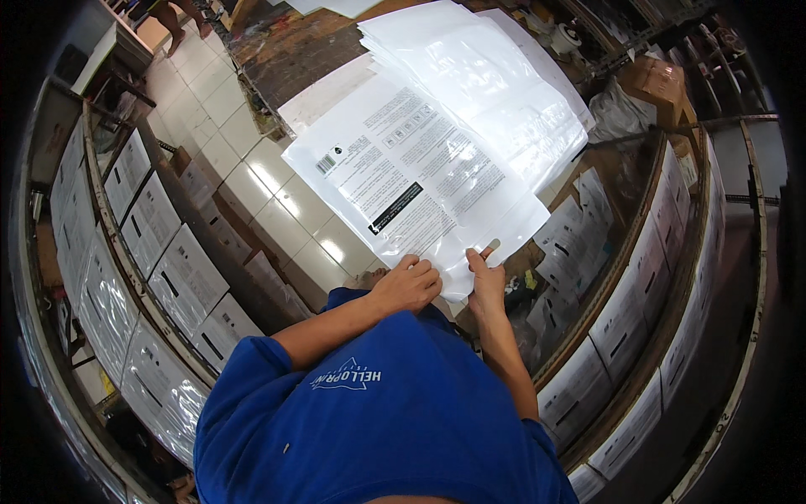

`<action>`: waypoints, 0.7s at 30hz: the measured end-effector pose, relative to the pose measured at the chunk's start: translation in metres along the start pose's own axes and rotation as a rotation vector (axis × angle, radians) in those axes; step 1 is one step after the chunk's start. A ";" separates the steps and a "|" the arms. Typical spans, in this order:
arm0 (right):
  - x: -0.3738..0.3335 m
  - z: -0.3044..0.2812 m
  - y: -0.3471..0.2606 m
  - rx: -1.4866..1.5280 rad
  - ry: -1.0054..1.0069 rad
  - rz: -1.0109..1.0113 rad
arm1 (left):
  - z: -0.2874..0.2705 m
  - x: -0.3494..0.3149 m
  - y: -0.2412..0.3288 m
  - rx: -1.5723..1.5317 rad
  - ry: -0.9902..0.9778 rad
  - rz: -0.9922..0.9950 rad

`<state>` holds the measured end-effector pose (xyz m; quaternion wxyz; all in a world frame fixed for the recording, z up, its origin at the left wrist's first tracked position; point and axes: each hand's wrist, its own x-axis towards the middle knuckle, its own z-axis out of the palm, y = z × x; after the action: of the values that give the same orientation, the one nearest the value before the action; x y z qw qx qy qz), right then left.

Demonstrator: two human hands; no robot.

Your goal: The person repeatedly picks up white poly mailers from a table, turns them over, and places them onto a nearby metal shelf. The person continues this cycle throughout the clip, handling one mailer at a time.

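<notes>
A white, glossy plastic sheet, printed with black text and a black bar, lies over the table's near edge toward me. My left hand is closed on its near edge, fingers curled over the plastic. My right hand pinches the near right corner between thumb and fingers, and the plastic bunches up between the two hands. A small greyish-green piece shows at my right fingertips; its kind I cannot make out. Beyond the printed sheet lies a thick, loose stack of shiny white plastic sheets.
The worn brown table extends away from me. Racks hung with printed sheets curve along my left, and more sheets hang at my right. A cardboard box stands at the far right. Another person's legs show at the far left.
</notes>
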<state>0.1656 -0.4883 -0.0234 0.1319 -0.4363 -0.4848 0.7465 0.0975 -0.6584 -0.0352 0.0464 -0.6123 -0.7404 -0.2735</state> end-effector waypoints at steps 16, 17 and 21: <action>-0.004 -0.029 0.003 -0.072 0.088 -0.065 | -0.018 0.007 0.005 -0.133 -0.044 0.092; -0.005 -0.032 0.004 -0.064 0.108 -0.082 | -0.020 0.007 0.004 -0.174 -0.029 0.107; -0.013 -0.070 0.001 -0.213 0.283 -0.103 | -0.026 0.012 -0.006 -0.264 0.128 0.038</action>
<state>0.2284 -0.4542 -0.0282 0.1899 -0.5232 -0.5593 0.6143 0.0818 -0.6601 -0.0104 0.0175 -0.6082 -0.6819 -0.4060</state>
